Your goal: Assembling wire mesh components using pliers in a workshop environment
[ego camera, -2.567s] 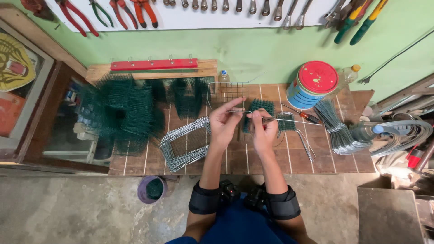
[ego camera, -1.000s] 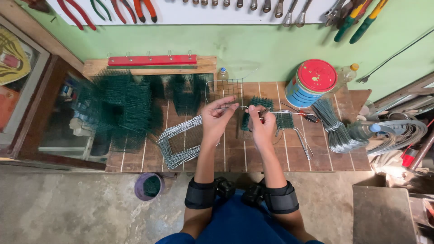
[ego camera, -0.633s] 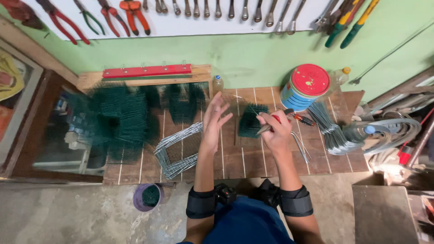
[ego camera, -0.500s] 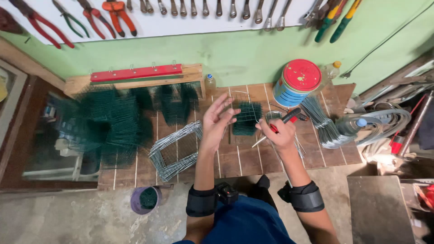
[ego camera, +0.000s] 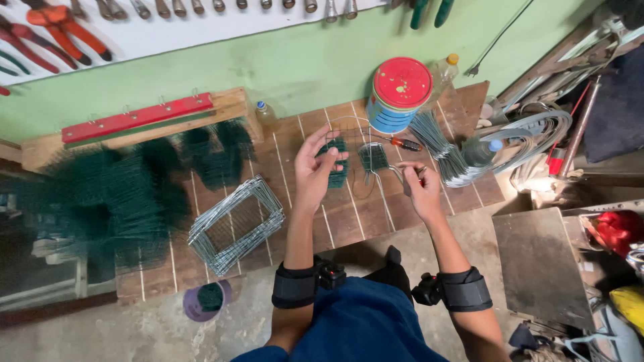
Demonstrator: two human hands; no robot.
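Holding a small green mesh piece (ego camera: 335,163) in a bare wire frame, the left hand (ego camera: 314,171) is raised over the middle of the wooden slatted bench (ego camera: 349,221), thumb and fingers curled loosely around the frame's left edge rather than clamped tight. The right hand (ego camera: 421,191) sits just to the right and a little nearer, its fingers closed around a small metal tool; what kind of tool it is cannot be made out. Between the two hands another green mesh piece (ego camera: 373,158) lies on the bench, with thin wire legs trailing toward the near edge. A red-handled screwdriver (ego camera: 401,143) lies just beyond it, and farther back stands a round tin with a red lid (ego camera: 400,90). To the right of the tin, a bundle of cut wire lengths (ego camera: 443,151) fans across the slats. Left of the hands, a stack of rectangular wire frames (ego camera: 236,224) rests on the bench, and farther left a heap of dark green mesh (ego camera: 107,201) spreads out. Pliers (ego camera: 60,27) hang on the far wall.
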